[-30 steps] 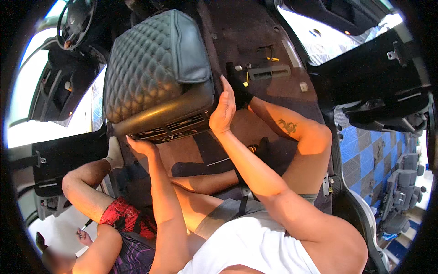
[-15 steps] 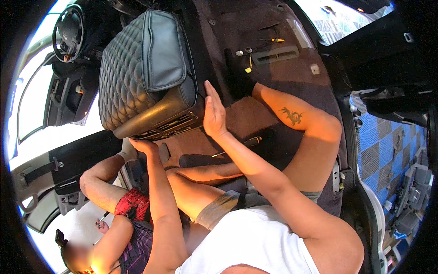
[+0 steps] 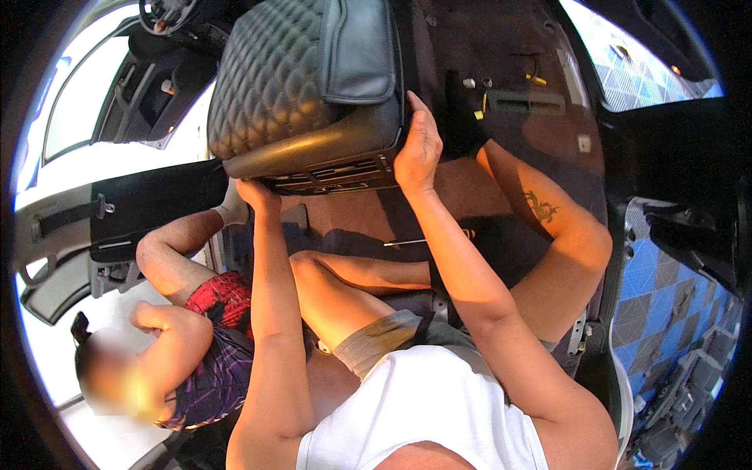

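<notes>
A bulky black car seat section (image 3: 270,74) with diamond quilting, a smooth flap and a slotted lower edge stands tilted in front of me. My left hand (image 3: 260,196) supports its lower left corner, and the fingers are partly hidden beneath it. My right hand (image 3: 421,153) presses along its right side, fingers close together and pointing up. Both arms reach forward, with the seat section held between the hands. Below my right wrist lies a screwdriver (image 3: 403,242) on the car floor, its handle partly in shadow behind my forearm.
Brown carpet (image 3: 352,215) covers the car floor. Loose yellow connectors (image 3: 479,115) and a white plug (image 3: 468,83) lie beside a floor vent (image 3: 526,103). At left, a co-worker (image 3: 207,356) sits close by the open door. Blue and grey tiles (image 3: 654,286) show outside at right.
The seat section and both my hands now appear farther right and higher, as the whole view has shifted. The co-worker's arm has risen toward the head. My grip looks the same.
</notes>
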### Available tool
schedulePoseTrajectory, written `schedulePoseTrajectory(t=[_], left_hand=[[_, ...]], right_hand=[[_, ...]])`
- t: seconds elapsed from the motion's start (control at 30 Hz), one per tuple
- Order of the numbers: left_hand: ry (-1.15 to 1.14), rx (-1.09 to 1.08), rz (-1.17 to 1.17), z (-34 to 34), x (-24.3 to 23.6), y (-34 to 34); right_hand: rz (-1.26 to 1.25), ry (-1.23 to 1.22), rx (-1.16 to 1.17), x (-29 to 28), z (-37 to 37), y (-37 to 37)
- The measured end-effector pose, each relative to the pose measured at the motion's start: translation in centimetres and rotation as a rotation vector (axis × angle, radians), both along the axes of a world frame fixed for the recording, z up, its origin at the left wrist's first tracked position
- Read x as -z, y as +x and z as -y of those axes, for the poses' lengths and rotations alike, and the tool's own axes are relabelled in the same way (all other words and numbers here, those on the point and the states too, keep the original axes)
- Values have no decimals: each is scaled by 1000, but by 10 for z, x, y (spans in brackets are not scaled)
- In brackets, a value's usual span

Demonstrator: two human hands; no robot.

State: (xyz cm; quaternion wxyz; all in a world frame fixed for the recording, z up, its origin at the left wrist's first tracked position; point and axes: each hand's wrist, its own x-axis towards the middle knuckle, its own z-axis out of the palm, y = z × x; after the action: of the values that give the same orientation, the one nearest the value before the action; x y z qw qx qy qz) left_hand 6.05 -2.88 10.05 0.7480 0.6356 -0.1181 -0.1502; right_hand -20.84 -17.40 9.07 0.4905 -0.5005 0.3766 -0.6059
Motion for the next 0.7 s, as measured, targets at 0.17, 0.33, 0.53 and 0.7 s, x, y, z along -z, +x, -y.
schedulePoseTrajectory(t=[0.17,0.33,0.53,0.7], left_hand=[[-174,38,20,-16,18,-5],[57,110,245,-44,27,-21],[-51,-69,202,-30,16,-41],[-46,-64,172,-32,8,-51]], right_hand=[[56,39,-378,-4,-12,-44],[-217,57,-388,-4,-25,-60],[-433,-66,-137,-3,-31,-48],[-366,27,-233,-5,-27,-56]])
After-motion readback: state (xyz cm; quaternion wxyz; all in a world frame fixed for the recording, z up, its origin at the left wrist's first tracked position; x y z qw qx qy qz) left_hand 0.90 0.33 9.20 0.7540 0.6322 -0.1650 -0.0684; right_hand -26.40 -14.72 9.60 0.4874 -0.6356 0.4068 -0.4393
